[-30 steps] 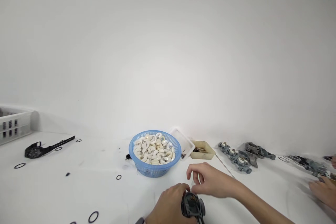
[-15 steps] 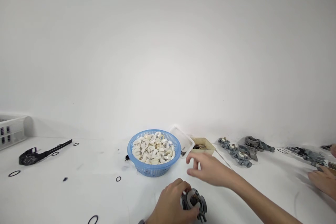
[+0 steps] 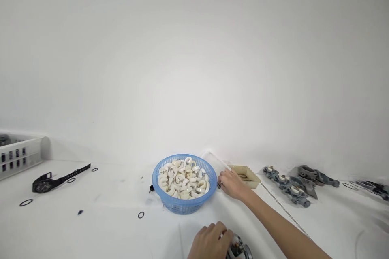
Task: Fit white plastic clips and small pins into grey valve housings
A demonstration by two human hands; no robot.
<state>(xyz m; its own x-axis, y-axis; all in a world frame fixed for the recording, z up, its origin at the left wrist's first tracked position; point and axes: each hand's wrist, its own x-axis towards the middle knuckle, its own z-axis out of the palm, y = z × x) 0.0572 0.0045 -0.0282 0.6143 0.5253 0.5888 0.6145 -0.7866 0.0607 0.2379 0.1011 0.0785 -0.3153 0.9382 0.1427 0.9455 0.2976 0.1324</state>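
My left hand is closed round a grey metal part at the bottom edge; a pale piece shows in its opening. Farther out, my right hand reaches into the white tray, right of the blue basket. Its fingers are bent down, and what they touch is hidden. The blue basket is full of white curved pieces. Just right of my right hand sits a beige tray with thin items in it.
Several grey metal parts lie at the right, near a long thin rod. A black watch, black rings and a white crate are on the left.
My right hand has moved out from above the table to the white tray. My left hand still grips the metal part. The view has shifted left, and another person's hands have left the right edge.
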